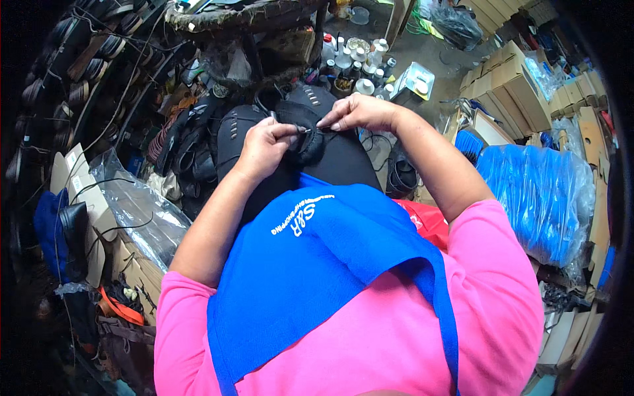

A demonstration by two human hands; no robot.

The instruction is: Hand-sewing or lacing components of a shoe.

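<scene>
From the head view, I look down past a blue apron (pixel 317 251) and pink sleeves to a seated person's lap. A black, padded-looking piece (pixel 305 153) lies between the thighs, in black trousers (pixel 350 165); its edges blur into the dark cloth. The left hand (pixel 264 146) comes to it from the left, thumb and forefinger in a narrow pinch, with a small shiny bit (pixel 304 130) at their tips, too small for me to identify. The right hand (pixel 364 113) arches in from the right, its fingertips bent narrowly at the piece's upper edge, near the left ones; I cannot tell whether they hold anything.

For such close work, I judge the thighs should steady the piece while both wrists stay loose. Small, even movements with the fingertips near each other would give best control; a hard tug could pull the piece askew. Black against black hides detail, so I would tilt the working edge toward the light.
</scene>
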